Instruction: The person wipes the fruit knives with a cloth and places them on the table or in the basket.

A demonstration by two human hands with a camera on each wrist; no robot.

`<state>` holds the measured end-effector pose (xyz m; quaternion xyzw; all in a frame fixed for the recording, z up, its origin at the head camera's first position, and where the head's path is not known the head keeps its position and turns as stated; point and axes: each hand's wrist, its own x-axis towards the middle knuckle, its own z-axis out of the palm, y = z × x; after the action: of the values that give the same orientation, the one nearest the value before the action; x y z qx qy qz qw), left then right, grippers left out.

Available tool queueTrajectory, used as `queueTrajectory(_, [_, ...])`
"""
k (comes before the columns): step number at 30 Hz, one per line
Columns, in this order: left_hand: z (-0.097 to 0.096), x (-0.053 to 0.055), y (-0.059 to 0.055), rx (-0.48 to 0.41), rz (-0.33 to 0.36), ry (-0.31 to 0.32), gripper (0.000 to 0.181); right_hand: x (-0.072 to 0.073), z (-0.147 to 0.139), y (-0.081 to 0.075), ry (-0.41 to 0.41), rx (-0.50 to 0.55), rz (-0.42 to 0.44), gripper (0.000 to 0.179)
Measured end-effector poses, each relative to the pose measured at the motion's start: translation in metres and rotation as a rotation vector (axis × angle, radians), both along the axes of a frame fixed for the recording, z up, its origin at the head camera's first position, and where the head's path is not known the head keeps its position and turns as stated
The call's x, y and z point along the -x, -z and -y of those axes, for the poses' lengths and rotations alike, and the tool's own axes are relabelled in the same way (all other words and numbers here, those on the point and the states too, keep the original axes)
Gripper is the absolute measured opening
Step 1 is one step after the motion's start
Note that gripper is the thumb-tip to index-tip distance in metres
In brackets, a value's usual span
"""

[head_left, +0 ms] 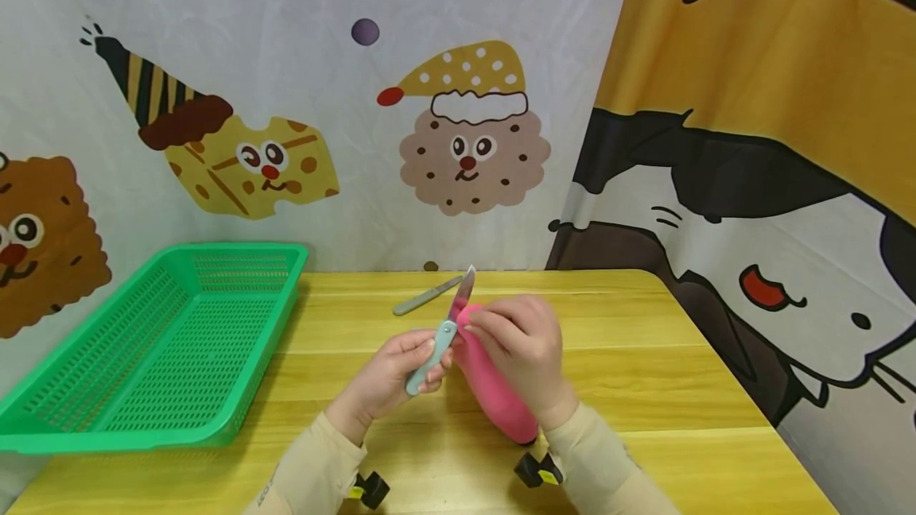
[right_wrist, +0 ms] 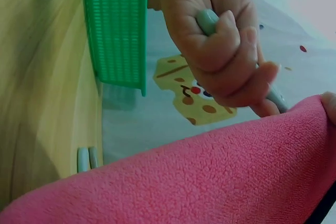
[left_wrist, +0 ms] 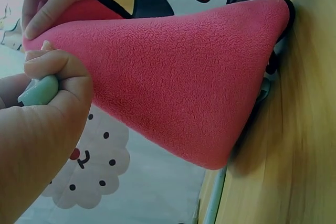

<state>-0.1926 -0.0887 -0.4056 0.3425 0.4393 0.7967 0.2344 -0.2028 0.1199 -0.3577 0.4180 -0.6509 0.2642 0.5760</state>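
Observation:
My left hand [head_left: 390, 372] grips the pale green handle of a folding knife [head_left: 432, 358], its blade unfolded and pointing up and away. A pink fleecy cloth [head_left: 497, 396] with a dark edge hangs from my right hand [head_left: 525, 340], which pinches its upper corner beside the blade. Seen from the left wrist, the cloth [left_wrist: 168, 82] spreads out broadly and drapes down to the table. In the right wrist view the fingers of the left hand [right_wrist: 226, 51] curl round the handle, and the cloth [right_wrist: 184, 177] overlaps the blade.
Behind the hands, a second knife [head_left: 427, 296] with a grey-green handle lies on the wooden table [head_left: 630, 388]. At the left stands a green plastic basket [head_left: 268, 340] with perforated walls. A cartoon-printed curtain [head_left: 343, 245] hangs along the table's back edge.

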Motion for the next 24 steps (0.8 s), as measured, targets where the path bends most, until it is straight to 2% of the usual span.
queueTrajectory(11, [-0.002, 0.000, 0.001, 0.021, -0.033, -0.002, 0.035, -0.001, 0.010, 0.012, 0.050, -0.057, 0.053, 0.013])
queueTrajectory(17, [0.001, -0.002, 0.002, 0.108, 0.016, -0.047, 0.032, 0.003, 0.010, 0.013, 0.071, -0.060, 0.090, 0.009])
queueTrajectory(24, [0.001, -0.002, -0.001, 0.179, 0.032, -0.042, 0.031, 0.009, 0.000, 0.009, 0.124, -0.037, 0.157, 0.009])
